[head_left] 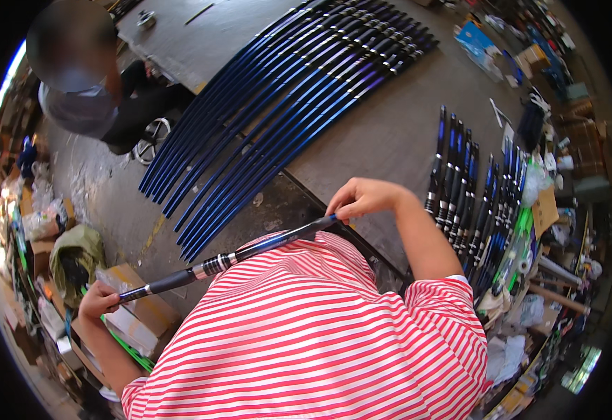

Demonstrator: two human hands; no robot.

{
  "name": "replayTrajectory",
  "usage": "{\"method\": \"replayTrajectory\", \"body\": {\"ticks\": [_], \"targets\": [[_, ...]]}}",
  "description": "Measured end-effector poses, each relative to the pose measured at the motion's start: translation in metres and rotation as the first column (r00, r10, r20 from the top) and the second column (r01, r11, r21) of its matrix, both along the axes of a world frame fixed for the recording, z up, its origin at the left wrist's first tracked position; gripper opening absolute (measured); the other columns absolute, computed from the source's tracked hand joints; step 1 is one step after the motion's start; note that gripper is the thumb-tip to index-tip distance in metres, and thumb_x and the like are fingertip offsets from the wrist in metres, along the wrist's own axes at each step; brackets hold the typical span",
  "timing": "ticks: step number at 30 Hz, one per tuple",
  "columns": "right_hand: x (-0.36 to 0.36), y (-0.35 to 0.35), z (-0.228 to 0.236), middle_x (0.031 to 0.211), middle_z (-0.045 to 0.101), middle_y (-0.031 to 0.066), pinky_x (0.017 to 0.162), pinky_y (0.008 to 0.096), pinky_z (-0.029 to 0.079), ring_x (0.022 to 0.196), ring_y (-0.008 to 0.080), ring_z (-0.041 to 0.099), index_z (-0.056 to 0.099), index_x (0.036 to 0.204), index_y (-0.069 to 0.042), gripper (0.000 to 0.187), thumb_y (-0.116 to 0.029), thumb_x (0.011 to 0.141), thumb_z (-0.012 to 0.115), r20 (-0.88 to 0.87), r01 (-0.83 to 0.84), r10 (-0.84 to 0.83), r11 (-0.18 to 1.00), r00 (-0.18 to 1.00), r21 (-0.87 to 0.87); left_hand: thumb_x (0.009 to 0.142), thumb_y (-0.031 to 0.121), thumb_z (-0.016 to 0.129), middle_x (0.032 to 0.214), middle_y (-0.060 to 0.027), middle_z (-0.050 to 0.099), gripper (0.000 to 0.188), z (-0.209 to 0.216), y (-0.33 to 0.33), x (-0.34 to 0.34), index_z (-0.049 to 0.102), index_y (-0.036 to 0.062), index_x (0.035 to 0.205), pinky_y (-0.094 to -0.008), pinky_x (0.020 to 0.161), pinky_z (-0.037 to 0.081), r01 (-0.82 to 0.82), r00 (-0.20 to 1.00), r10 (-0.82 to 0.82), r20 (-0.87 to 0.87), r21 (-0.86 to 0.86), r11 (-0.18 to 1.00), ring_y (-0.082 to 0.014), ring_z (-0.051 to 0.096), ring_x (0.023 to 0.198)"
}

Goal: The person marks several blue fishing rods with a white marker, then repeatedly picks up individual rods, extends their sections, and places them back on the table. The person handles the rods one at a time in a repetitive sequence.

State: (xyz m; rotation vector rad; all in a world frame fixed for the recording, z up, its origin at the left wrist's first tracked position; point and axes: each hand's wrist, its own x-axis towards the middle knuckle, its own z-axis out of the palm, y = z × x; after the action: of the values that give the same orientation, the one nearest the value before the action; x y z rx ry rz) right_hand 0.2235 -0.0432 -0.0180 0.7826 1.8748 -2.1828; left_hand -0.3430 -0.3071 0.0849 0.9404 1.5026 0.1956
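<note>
A dark blue and black fishing rod with silver rings and a black grip lies slantwise across the front of my body. My left hand is closed round its lower left end. At the upper right end, my right hand pinches the tip between thumb and fingers. Beyond the rod, a fan of long blue rod blanks with black, silver-ringed ends is spread over the grey table. Shorter dark rods with silver rings stand in a row to the right of my right hand.
Another person sits at the far left beside a metal handwheel. Cardboard boxes and an olive bag crowd the left. Blue plastic packaging lies at the back right. Green rods and mixed clutter line the right side.
</note>
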Motion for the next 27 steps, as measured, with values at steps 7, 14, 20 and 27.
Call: {"method": "replayTrajectory", "body": {"ticks": [7, 14, 20, 27], "targets": [[0.046, -0.117, -0.043, 0.067, 0.054, -0.0058, 0.053, 0.0184, 0.035, 0.060, 0.0021, 0.041, 0.064, 0.099, -0.003, 0.024, -0.019, 0.081, 0.061, -0.063, 0.557, -0.573, 0.814, 0.817, -0.165, 0.085, 0.044, 0.050, 0.100, -0.0076, 0.059, 0.053, 0.021, 0.096, -0.023, 0.049, 0.0020, 0.118, -0.0182, 0.065, 0.042, -0.426, 0.843, 0.535, 0.044, 0.661, 0.617, -0.0057, 0.052, 0.077], [0.059, -0.227, -0.030, 0.062, 0.048, -0.0034, 0.044, 0.0186, 0.030, 0.050, 0.0043, 0.038, 0.056, 0.109, 0.003, 0.049, -0.037, 0.080, 0.060, 0.002, 0.993, -0.995, 0.100, 0.100, 0.056, 0.089, 0.031, 0.048, 0.088, -0.0072, 0.063, 0.034, -0.067, 0.156, 0.046, 0.057, 0.0052, 0.108, -0.0209, 0.055, 0.046, -0.315, 0.904, 0.427, 0.035, 0.730, 0.607, -0.0095, 0.058, 0.064], [0.060, -0.273, -0.081, 0.060, 0.039, -0.0057, 0.041, 0.0173, 0.025, 0.046, 0.0036, 0.033, 0.055, 0.112, 0.001, 0.042, -0.032, 0.086, 0.054, -0.172, 0.859, -0.960, -0.275, -0.221, 0.433, 0.084, 0.014, 0.057, 0.074, 0.0008, 0.060, 0.017, -0.141, 0.150, 0.151, 0.064, 0.0027, 0.094, -0.0179, 0.052, 0.041, -0.246, 0.944, 0.328, -0.035, 0.589, 0.770, -0.0048, 0.051, 0.058], [0.047, -0.289, -0.119, 0.057, 0.041, -0.0046, 0.041, 0.0202, 0.027, 0.046, 0.0045, 0.034, 0.057, 0.109, 0.000, 0.033, -0.025, 0.088, 0.053, -0.267, 0.646, -0.899, -0.436, -0.347, 0.627, 0.067, 0.026, 0.070, 0.065, -0.0070, 0.049, 0.026, -0.172, 0.103, 0.171, 0.052, 0.0073, 0.068, -0.0357, 0.053, 0.041, 0.539, 0.748, 0.109, -0.654, 0.696, 0.474, -0.0246, 0.053, 0.062]]}}
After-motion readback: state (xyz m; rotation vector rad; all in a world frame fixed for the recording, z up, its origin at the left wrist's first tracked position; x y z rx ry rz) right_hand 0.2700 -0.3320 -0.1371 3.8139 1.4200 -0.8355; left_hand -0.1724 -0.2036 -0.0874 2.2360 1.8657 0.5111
